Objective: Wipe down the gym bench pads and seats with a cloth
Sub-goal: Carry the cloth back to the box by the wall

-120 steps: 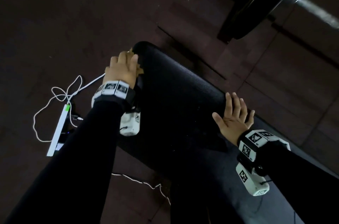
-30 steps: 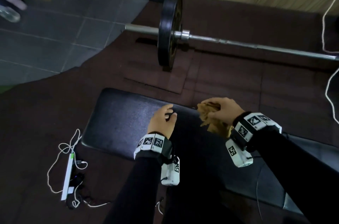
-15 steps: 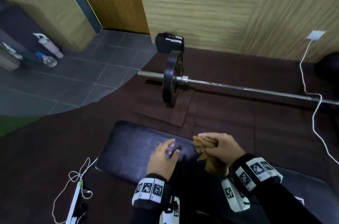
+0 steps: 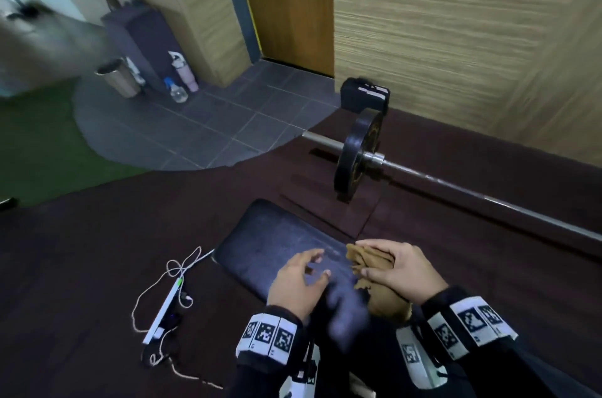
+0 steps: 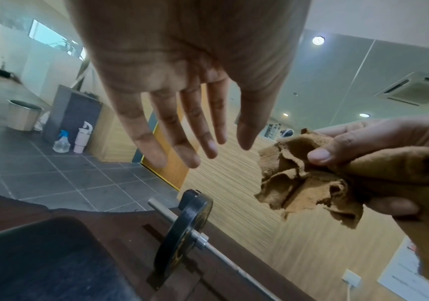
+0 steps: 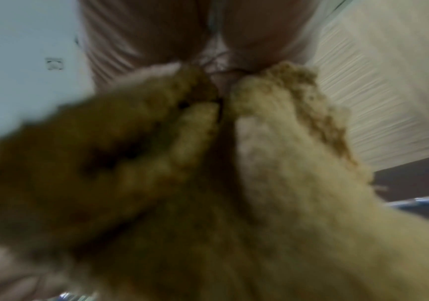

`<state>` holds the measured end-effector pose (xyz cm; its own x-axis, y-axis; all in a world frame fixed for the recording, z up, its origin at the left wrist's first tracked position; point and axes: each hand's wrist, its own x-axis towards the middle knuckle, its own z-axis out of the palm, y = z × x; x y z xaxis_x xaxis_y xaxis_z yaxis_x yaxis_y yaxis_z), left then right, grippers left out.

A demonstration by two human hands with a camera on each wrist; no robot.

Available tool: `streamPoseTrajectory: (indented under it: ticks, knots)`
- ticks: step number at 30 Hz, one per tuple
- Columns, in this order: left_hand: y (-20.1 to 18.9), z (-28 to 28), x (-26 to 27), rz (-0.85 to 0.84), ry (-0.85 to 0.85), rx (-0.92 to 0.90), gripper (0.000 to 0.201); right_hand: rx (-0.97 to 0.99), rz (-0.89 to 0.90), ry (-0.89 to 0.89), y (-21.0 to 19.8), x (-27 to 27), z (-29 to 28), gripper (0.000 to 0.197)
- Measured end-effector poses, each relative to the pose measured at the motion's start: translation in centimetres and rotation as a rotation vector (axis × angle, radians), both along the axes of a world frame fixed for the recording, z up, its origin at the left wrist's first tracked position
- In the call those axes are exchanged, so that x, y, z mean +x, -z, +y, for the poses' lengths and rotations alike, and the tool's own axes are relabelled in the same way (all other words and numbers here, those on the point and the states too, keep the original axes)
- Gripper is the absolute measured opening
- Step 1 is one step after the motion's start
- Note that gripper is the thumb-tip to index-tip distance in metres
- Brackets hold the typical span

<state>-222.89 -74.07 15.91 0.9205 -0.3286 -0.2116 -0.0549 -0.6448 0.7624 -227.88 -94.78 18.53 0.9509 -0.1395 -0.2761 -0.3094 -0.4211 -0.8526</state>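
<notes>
A right hand (image 4: 404, 270) grips a bunched tan cloth (image 4: 369, 262), fingers curled around it, above a black bench pad (image 4: 270, 244). Beside it, the left hand (image 4: 298, 283) hovers, fingers (image 5: 182, 130) spread, holding nothing.

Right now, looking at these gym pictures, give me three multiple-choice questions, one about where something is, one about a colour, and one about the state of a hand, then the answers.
1. Where do the spray bottle and the pink bottle stand?
A. On the bench pad
B. On the grey tiled floor by the wooden wall
C. On the barbell

2. What colour is the cloth?
A. Tan brown
B. Blue
C. White

3. How is the left hand?
A. Gripping the cloth
B. Pressed on the weight plate
C. Open, holding nothing

Answers:
1 B, both bottles stand on the tiles beside the wall, far from the bench pad.
2 A, the bunched cloth held by the right hand is tan brown.
3 C, the left wrist view shows its fingers spread and empty.
</notes>
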Motion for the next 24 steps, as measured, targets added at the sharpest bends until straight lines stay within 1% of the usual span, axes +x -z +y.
streamPoseTrajectory:
  ticks: [6,11,16,20,24]
  knots:
    - [-0.1,5.1,-1.9,0.009,-0.187,-0.021,0.033,0.006,-0.014,-0.163,-1.0,2.0,3.9,0.045]
    - [-0.5,10.8,-3.2,-0.005,-0.369,-0.001,0.034,0.002,-0.044,-0.355,-1.7,4.6,9.4,0.044]
    - [-1.4,17.8,-4.7,0.007,-0.553,0.007,0.03,0.008,-0.081,-0.535,-2.1,6.9,17.6,0.042]
    - [-2.1,24.2,-6.3,0.02,-0.702,-0.006,0.032,0.036,-0.108,-0.691,-2.3,8.2,25.4,0.041]
    - [-2.6,30.5,-7.4,0.012,-0.805,0.028,0.031,0.086,-0.114,-0.798,-2.1,9.2,32.9,0.042]
